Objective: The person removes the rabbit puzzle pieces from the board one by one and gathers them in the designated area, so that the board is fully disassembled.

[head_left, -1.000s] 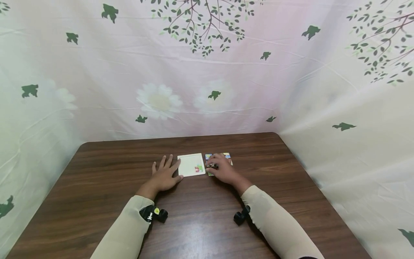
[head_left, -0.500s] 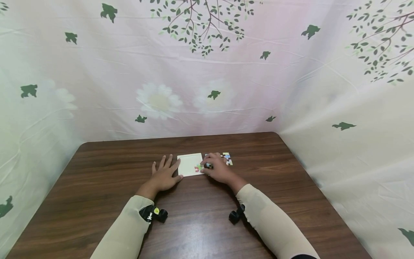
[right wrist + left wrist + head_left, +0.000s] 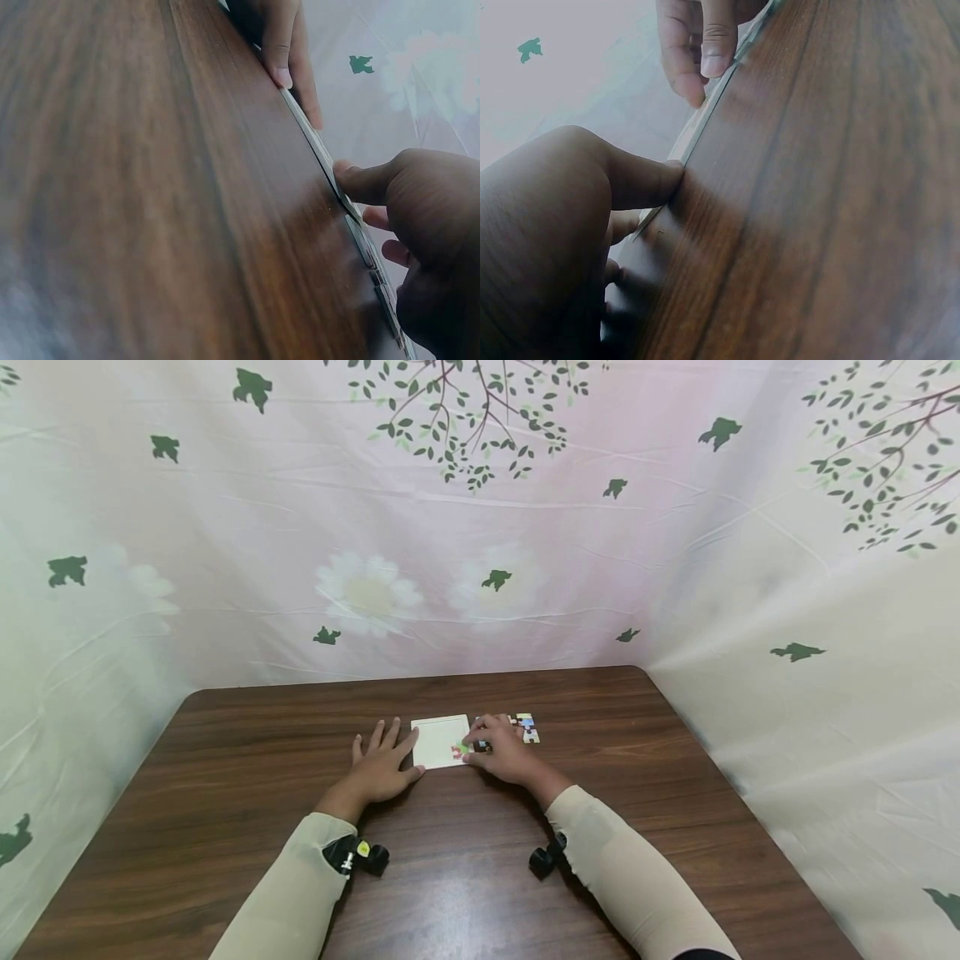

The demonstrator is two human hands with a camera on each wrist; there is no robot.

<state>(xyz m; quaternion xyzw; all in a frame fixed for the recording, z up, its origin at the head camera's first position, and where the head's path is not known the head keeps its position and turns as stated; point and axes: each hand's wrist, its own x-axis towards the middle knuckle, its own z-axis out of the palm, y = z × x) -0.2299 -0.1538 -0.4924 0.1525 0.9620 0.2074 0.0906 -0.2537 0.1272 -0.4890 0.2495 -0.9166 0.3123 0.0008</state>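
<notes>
A square white puzzle tray (image 3: 437, 745) lies near the far side of the table. Red and green puzzle pieces (image 3: 458, 750) sit in its near right corner. My left hand (image 3: 381, 770) lies with fingers spread at the tray's left side, index finger and thumb touching its edge. My right hand (image 3: 508, 753) arches over the tray's right edge, thumb and fingers bent around the corner pieces. The right thumb (image 3: 361, 180) touches the tray's near edge in the right wrist view. Whether a piece is pinched under these fingers is hidden.
More puzzle pieces (image 3: 528, 727) lie to the right of the tray, partly under the right hand. The brown wooden table (image 3: 457, 860) extends toward me. A printed cloth (image 3: 420, 543) hangs behind its far edge and along both sides.
My right hand has moved left from over the loose pieces to the tray's right edge, uncovering pieces at the right. My left hand has stayed in place.
</notes>
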